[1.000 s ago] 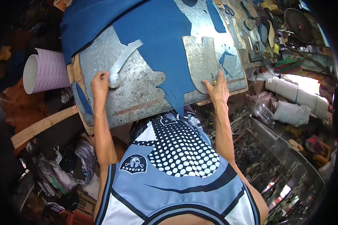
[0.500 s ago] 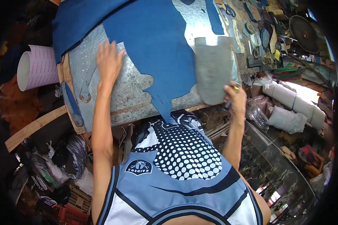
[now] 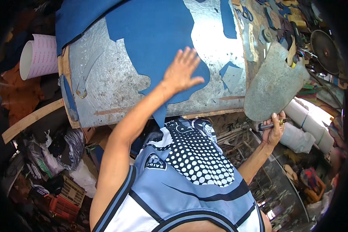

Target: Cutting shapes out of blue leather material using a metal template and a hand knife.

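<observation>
L hand, fingers spread, over blue sheet, edge cut, middle whole; R hand grips grey plate w/ tool.

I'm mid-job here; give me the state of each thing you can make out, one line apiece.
Left hand: open, fingers spread, over the blue sheet; contact unclear.
Right hand: closed on plate and tool.
Grey plate: held near its rounded end.
Dark-handled tool: held.
Blue sheet: spread out, near tip hanging over the edge.
Curved strip: lying flat.
Pink-and-white roll: rolled up.
</observation>
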Demonstrator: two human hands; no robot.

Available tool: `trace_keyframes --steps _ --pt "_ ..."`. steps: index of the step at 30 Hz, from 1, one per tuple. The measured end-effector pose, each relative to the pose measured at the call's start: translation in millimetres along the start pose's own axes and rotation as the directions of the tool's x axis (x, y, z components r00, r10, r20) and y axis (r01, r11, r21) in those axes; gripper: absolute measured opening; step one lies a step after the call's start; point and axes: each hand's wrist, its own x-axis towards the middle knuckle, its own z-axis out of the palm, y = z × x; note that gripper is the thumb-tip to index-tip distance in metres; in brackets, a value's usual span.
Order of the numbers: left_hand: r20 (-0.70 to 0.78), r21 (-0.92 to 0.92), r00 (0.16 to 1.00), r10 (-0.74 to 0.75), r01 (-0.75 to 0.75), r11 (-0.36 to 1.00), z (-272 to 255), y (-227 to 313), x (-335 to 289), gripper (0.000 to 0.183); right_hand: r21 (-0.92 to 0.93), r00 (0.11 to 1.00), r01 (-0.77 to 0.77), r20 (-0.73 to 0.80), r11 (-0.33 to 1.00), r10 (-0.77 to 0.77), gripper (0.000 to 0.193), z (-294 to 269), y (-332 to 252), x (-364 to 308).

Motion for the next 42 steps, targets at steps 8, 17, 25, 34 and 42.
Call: trace_keyframes --steps 8,17,25,34,42 --pt "0.041 -0.408 0.994 0.101 -0.076 0.910 9.6 72.4 -86.0 0.081 -0.014 0.994 -0.024 0.107 1.000 0.025 0.041 38.7 15.3 58.0" --pt "-0.062 -0.238 0.838 -0.542 0.515 0.823 -25.2 40.6 -196.2 0.066 -0.076 0.972 -0.114 0.196 0.990 0.127 0.051 107.7 39.4 89.3" --pt "-0.170 -0.345 0.795 -0.582 0.506 0.791 -45.9 24.9 -214.8 0.054 0.057 0.950 -0.142 0.288 0.988 0.120 0.051 151.3 57.9 143.5" --pt "-0.442 0.000 0.573 -0.690 0.769 0.639 -76.3 -174.6 -252.6 0.049 0.198 0.902 -0.267 0.397 0.943 0.171 0.057 184.3 78.5 174.9" --pt "-0.404 0.146 0.572 -0.714 0.811 0.567 -77.9 -204.5 -244.8 0.041 0.099 0.894 -0.305 0.374 0.947 0.248 0.058 208.3 103.2 153.2"
